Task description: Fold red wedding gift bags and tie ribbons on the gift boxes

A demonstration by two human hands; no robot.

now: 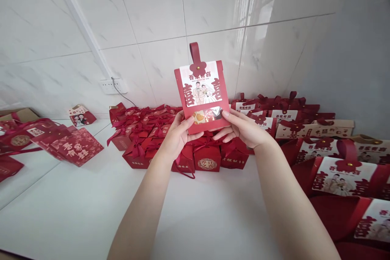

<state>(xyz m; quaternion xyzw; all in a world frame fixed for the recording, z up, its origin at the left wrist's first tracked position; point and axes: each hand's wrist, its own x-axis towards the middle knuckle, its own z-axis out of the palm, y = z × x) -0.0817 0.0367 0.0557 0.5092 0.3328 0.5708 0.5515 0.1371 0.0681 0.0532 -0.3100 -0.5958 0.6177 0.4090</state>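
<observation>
I hold a red gift box upright in the air before me, with both hands at its lower edge. It has a white printed flap with a cartoon couple, red characters, a flower clasp and a red loop handle on top. A small clear window near its bottom shows sweets inside. My left hand grips the lower left corner, thumb on the front. My right hand grips the lower right corner, thumb by the window.
Several small red ribbon-tied boxes are piled on the white table behind my hands. More printed gift boxes crowd the right side. Red paper bags lie at the left. A wall socket sits on the tiled wall.
</observation>
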